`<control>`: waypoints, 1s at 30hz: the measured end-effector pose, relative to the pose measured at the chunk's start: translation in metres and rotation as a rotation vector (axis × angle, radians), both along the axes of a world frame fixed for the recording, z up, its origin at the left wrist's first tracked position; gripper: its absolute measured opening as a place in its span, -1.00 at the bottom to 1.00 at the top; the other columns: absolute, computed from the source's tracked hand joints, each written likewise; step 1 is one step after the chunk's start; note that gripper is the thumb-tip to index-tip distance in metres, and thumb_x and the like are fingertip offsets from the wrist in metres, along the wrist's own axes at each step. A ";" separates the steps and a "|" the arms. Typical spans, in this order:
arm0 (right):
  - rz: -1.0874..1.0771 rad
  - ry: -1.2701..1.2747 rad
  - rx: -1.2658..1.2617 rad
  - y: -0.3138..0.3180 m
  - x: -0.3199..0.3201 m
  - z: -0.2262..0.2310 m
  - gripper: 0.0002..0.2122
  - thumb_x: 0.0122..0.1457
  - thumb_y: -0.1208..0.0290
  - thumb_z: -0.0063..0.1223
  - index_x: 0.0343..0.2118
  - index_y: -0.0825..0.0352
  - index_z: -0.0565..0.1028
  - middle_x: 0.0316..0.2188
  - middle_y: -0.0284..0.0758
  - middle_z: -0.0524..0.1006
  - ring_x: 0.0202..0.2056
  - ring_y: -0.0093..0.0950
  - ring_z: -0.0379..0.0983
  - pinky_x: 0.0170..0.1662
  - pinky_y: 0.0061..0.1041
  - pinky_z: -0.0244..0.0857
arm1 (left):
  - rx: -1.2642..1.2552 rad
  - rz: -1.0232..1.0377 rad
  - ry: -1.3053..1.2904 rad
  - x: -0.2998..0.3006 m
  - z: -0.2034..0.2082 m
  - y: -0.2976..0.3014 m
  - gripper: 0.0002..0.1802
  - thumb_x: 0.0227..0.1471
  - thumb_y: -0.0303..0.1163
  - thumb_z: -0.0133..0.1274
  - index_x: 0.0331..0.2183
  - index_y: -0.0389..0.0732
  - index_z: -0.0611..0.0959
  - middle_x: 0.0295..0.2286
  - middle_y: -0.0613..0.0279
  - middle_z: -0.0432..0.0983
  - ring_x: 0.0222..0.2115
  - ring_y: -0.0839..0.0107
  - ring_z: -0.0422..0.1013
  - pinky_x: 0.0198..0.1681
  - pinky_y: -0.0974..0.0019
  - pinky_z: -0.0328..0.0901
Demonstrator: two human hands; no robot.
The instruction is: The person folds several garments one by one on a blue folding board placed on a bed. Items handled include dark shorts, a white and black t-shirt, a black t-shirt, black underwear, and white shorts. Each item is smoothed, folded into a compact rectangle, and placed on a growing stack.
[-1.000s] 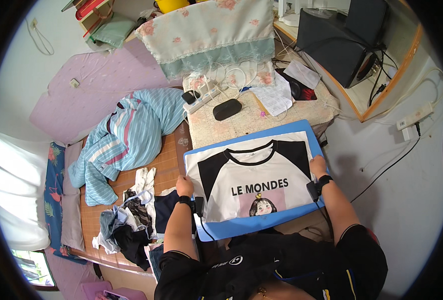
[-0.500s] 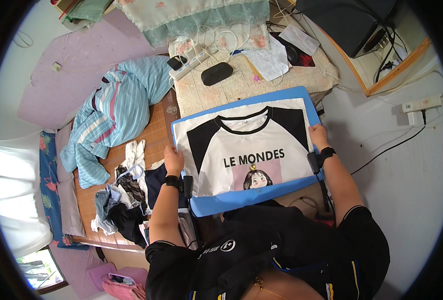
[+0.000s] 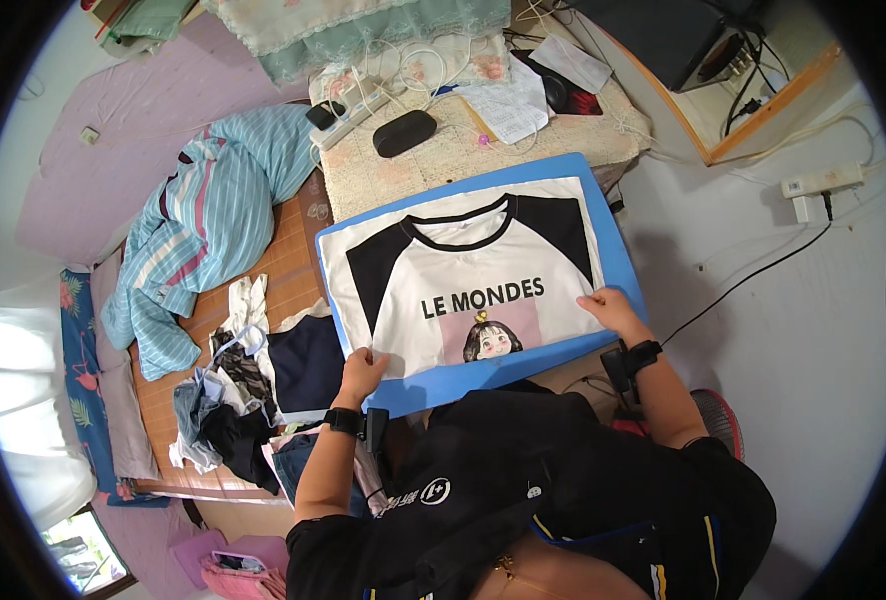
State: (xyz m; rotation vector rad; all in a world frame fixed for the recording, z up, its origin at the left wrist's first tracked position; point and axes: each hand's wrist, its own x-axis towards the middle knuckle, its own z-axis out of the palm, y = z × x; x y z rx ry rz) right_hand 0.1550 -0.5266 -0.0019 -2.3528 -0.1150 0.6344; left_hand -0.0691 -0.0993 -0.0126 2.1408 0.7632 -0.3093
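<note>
The shirt (image 3: 493, 265) lies face up on the blue board (image 3: 620, 245), beside the table (image 3: 363, 182). The left hand (image 3: 363, 374), nearly closed, pinches its lower left corner; the right hand (image 3: 613, 309), also nearly closed, pinches its right edge. Clothes (image 3: 238, 425) heap on the bed (image 3: 291, 245)

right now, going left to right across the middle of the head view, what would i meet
White curtain, blue printed cloth, mauve pillow, jumbled clothes, left hand, white shirt with black sleeves, right hand, black cord.
</note>
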 end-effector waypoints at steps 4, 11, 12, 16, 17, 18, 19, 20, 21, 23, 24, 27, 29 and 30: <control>0.014 -0.042 0.012 -0.005 0.001 -0.007 -0.60 -0.15 0.12 0.15 -0.57 0.47 0.44 -0.65 -0.19 0.44 -0.58 -0.37 0.36 -0.50 -0.42 0.23 | -0.075 0.048 -0.194 0.004 0.005 -0.001 -0.68 -0.15 -0.26 0.03 -0.54 -0.38 0.42 -0.67 0.08 0.37 -0.63 0.36 0.32 -0.55 0.32 0.22; 0.054 -0.043 -0.281 -0.004 0.002 -0.011 -0.66 -0.15 0.16 0.12 -0.54 0.42 0.43 -0.54 -0.12 0.45 -0.45 -0.19 0.39 -0.38 -0.29 0.26 | -0.014 0.027 -0.274 -0.002 0.003 0.000 -0.61 -0.18 -0.23 0.10 -0.47 -0.38 0.40 -0.63 0.11 0.39 -0.62 0.44 0.31 -0.55 0.37 0.21; 0.070 -0.048 -0.300 -0.002 0.002 -0.012 -0.67 -0.14 0.17 0.11 -0.54 0.41 0.43 -0.54 -0.12 0.45 -0.45 -0.19 0.39 -0.38 -0.29 0.25 | 0.077 -0.011 -0.283 -0.003 0.006 0.002 -0.61 -0.19 -0.23 0.12 -0.47 -0.37 0.39 -0.62 0.11 0.39 -0.62 0.45 0.31 -0.55 0.38 0.22; 0.076 -0.148 -0.311 -0.006 -0.003 -0.020 -0.73 -0.08 0.23 0.05 -0.57 0.40 0.41 -0.55 -0.13 0.45 -0.45 -0.17 0.37 -0.38 -0.26 0.24 | -0.150 0.138 -0.327 -0.012 0.016 0.001 -0.62 -0.20 -0.28 0.17 -0.45 -0.28 0.35 -0.64 0.32 0.34 -0.64 0.64 0.22 -0.58 0.53 0.17; 0.052 -0.169 -0.289 -0.008 -0.004 -0.022 -0.73 -0.07 0.23 0.05 -0.57 0.40 0.40 -0.55 -0.13 0.44 -0.46 -0.17 0.37 -0.38 -0.26 0.24 | -0.036 0.123 -0.313 -0.015 0.016 0.002 -0.65 -0.16 -0.27 0.14 -0.43 -0.30 0.38 -0.65 0.34 0.35 -0.64 0.66 0.22 -0.59 0.54 0.17; 0.028 -0.190 -0.267 -0.008 -0.005 -0.024 -0.73 -0.06 0.23 0.05 -0.57 0.40 0.40 -0.55 -0.13 0.44 -0.46 -0.16 0.37 -0.39 -0.26 0.24 | -0.060 0.179 -0.313 -0.019 0.013 0.006 -0.66 -0.15 -0.27 0.12 -0.43 -0.31 0.40 -0.65 0.33 0.36 -0.63 0.65 0.24 -0.58 0.54 0.17; 0.006 -0.205 -0.256 -0.004 -0.007 -0.016 -0.74 -0.04 0.25 0.03 -0.58 0.39 0.37 -0.56 -0.13 0.44 -0.47 -0.16 0.37 -0.41 -0.25 0.23 | -0.086 0.235 -0.314 -0.022 0.007 0.009 -0.68 -0.14 -0.27 0.11 -0.44 -0.32 0.42 -0.64 0.32 0.38 -0.62 0.64 0.26 -0.58 0.54 0.18; 0.008 -0.233 -0.246 -0.004 -0.007 -0.018 -0.74 -0.04 0.25 0.02 -0.57 0.39 0.36 -0.57 -0.13 0.43 -0.47 -0.16 0.36 -0.42 -0.25 0.22 | -0.113 0.291 -0.314 -0.025 0.002 0.012 -0.69 -0.13 -0.27 0.10 -0.44 -0.33 0.44 -0.64 0.31 0.39 -0.61 0.64 0.29 -0.57 0.54 0.19; 0.009 -0.262 -0.235 -0.005 -0.008 -0.021 -0.74 -0.03 0.25 0.02 -0.56 0.39 0.35 -0.58 -0.12 0.43 -0.47 -0.15 0.36 -0.43 -0.24 0.22 | -0.099 0.300 -0.366 -0.029 -0.004 0.012 -0.75 -0.11 -0.29 0.07 -0.48 -0.31 0.49 -0.65 0.29 0.41 -0.62 0.60 0.31 -0.57 0.51 0.20; 0.000 -0.317 -0.222 -0.006 -0.012 -0.022 -0.74 -0.03 0.25 0.01 -0.54 0.38 0.33 -0.60 -0.13 0.42 -0.48 -0.15 0.36 -0.43 -0.24 0.21 | 0.049 0.203 -0.346 -0.036 -0.010 0.011 -0.78 -0.14 -0.31 0.07 -0.48 -0.29 0.49 -0.65 0.20 0.42 -0.62 0.41 0.33 -0.54 0.39 0.23; -0.009 -0.343 -0.219 -0.005 -0.016 -0.021 -0.74 -0.02 0.24 0.01 -0.54 0.38 0.33 -0.61 -0.14 0.42 -0.49 -0.15 0.36 -0.42 -0.23 0.20 | 0.123 0.154 -0.335 -0.038 -0.013 0.011 -0.79 -0.15 -0.33 0.07 -0.48 -0.27 0.50 -0.65 0.15 0.43 -0.62 0.31 0.35 -0.52 0.33 0.25; -0.020 -0.378 -0.294 -0.005 -0.022 -0.018 -0.73 -0.02 0.22 0.02 -0.49 0.37 0.32 -0.58 -0.17 0.43 -0.46 -0.15 0.36 -0.39 -0.24 0.20 | 0.523 0.026 -0.243 -0.041 -0.013 0.006 -0.88 -0.18 -0.36 0.03 -0.53 -0.20 0.48 -0.59 0.16 0.44 -0.48 0.17 0.33 -0.38 0.16 0.21; -0.017 -0.390 -0.356 -0.003 -0.023 -0.010 -0.70 -0.04 0.21 0.04 -0.44 0.37 0.32 -0.52 -0.17 0.44 -0.42 -0.15 0.36 -0.35 -0.25 0.20 | 0.597 -0.019 -0.146 -0.044 -0.008 0.003 -0.89 -0.21 -0.38 0.01 -0.53 -0.17 0.45 -0.53 0.16 0.40 -0.41 0.16 0.29 -0.33 0.15 0.17; -0.014 -0.395 -0.382 -0.003 -0.024 -0.004 -0.68 -0.06 0.20 0.06 -0.40 0.38 0.32 -0.47 -0.16 0.44 -0.39 -0.15 0.36 -0.34 -0.26 0.20 | 0.641 -0.023 -0.184 -0.044 -0.005 0.003 -0.88 -0.22 -0.39 0.02 -0.52 -0.17 0.44 -0.51 0.15 0.39 -0.39 0.15 0.28 -0.32 0.15 0.17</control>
